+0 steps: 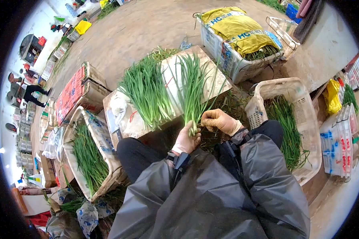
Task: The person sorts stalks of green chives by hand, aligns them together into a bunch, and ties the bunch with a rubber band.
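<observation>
My left hand [187, 138], in a pale thin glove, is wrapped round the pale stem ends of a bunch of garlic chives [193, 89], whose long green leaves fan out over a low board [211, 79]. Just right of those stems is my gloved right hand [221, 121], its fingers curled in a pinch; whatever lies between them is too small to make out. A larger pile of chives [147, 91] rests on the board to the left. Beside it are a knife [117, 129] and a crumpled white plastic bag [117, 104].
White crates of chives stand on both sides: a left crate [97, 139] and a right crate [313, 131]. Ahead to the right, a yellow sack [239, 30] covers another crate [223, 51]. A red-sided box [71, 93] sits ahead left. Another person [30, 93] is at far left.
</observation>
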Tool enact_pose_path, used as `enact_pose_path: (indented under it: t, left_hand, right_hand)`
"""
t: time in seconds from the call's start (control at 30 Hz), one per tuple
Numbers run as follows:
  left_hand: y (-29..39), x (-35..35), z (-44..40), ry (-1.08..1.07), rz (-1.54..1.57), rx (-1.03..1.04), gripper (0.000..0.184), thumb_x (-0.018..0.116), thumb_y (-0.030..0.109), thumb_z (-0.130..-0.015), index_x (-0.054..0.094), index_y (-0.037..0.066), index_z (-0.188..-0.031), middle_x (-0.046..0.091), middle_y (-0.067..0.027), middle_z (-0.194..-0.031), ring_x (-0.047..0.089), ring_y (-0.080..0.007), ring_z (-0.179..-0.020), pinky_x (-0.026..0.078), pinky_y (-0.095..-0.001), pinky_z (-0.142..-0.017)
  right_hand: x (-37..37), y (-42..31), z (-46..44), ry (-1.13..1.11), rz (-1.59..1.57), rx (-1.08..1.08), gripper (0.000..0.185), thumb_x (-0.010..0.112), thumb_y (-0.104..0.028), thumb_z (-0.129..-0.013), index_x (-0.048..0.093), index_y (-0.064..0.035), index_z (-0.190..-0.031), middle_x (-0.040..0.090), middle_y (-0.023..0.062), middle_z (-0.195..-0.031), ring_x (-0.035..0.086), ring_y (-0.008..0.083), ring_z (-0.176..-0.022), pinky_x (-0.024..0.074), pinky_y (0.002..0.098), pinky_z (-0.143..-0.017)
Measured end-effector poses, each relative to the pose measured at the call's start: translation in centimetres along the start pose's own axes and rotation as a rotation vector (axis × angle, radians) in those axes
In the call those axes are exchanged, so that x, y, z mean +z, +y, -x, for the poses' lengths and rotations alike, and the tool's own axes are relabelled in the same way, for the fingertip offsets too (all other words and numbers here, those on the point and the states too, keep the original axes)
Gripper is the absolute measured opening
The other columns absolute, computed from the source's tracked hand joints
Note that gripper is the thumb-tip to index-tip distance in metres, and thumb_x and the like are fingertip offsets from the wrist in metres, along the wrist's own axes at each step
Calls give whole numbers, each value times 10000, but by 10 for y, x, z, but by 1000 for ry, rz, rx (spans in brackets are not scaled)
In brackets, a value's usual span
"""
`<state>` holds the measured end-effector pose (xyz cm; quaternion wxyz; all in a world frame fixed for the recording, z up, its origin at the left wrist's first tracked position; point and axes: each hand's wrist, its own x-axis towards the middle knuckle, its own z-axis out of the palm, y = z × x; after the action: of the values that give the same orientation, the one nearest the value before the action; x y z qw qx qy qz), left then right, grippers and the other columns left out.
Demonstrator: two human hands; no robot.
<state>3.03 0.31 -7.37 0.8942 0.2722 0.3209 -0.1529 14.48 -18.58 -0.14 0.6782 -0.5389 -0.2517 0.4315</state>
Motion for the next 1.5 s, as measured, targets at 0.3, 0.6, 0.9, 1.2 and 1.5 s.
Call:
enact_pose_path:
  t: [0.3, 0.6, 0.9, 1.2, 1.5]
  left_hand:
    - [2, 2, -2, 31, 18, -38, 346, 543, 458, -1026, 620, 134, -1124, 708, -82, -946, 667, -237, -793, 556, -348, -671]
    - [0, 0, 2, -30, -40, -35, 317, 471, 377, -1047, 642, 141, -1172, 723, -47, -1014, 679, -229, -884, 547, -375, -773]
    - [1, 6, 5, 111, -127, -97, 238, 569, 338, -998, 657, 149, -1113, 696, -11, -939, 664, -207, -853, 549, -369, -767]
    - [-2, -7, -8, 3, -56, -43, 346, 594, 457, -999, 650, 116, -998, 635, -29, -812, 600, -205, -735, 515, -359, -714]
    - [1, 1, -3, 19, -28, -79, 195, 603, 287, -1001, 646, 113, -1077, 707, -62, -930, 651, -203, -797, 544, -340, -720]
  right_hand:
    - [-12, -10, 4, 60, 21, 70, 132, 679, -147, -986, 656, -20, -1012, 662, 33, -858, 617, 109, -714, 481, 255, -652]
    - [14, 30, -12, 141, 717, 162, 524, 723, -480, -850, 708, -1, -1063, 735, 199, -1020, 709, 327, -994, 540, 410, -885]
    - [22, 47, -18, 240, 974, 112, 397, 752, -416, -790, 724, -36, -899, 722, 188, -890, 701, 382, -887, 548, 464, -787]
    - [6, 40, -16, 369, 903, 74, 265, 724, -264, -857, 715, 0, -879, 703, 182, -819, 685, 279, -776, 523, 391, -738]
    - [0, 47, -20, 507, 670, 17, 250, 705, -217, -902, 731, 23, -964, 741, 125, -857, 679, 189, -799, 533, 332, -768]
